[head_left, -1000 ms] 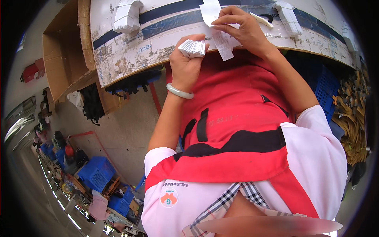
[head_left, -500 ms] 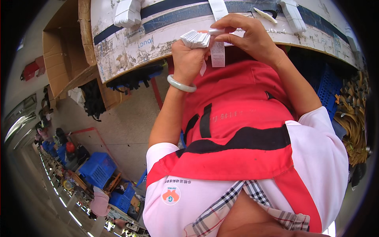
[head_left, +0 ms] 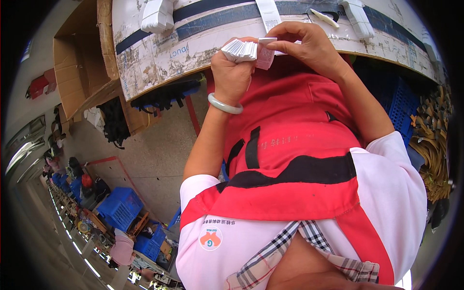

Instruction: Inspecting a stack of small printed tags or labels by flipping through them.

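My left hand (head_left: 231, 77), with a pale bangle on its wrist, is closed around a fanned stack of folded white labels (head_left: 239, 50). To its right, my right hand (head_left: 311, 48) pinches a thin white label (head_left: 267, 40) between thumb and fingertips, close beside the stack. A translucent pinkish piece of label (head_left: 264, 59) hangs below that pinch. Behind the hands, a long white label strip (head_left: 268, 15) lies across the table. Both hands are over the table's near edge.
The worn table (head_left: 159, 63) carries a bundle of white labels (head_left: 158, 17) at left and another bundle (head_left: 357, 19) at right. A small white-handled tool (head_left: 324, 18) lies near the right one. An open cardboard box (head_left: 79, 63) stands left. Blue crates (head_left: 120, 208) are on the floor.
The printed strip end that hung below my hands has gone from there, and a pinkish translucent piece shows in its place. My right hand has moved slightly down; the left still grips the stack.
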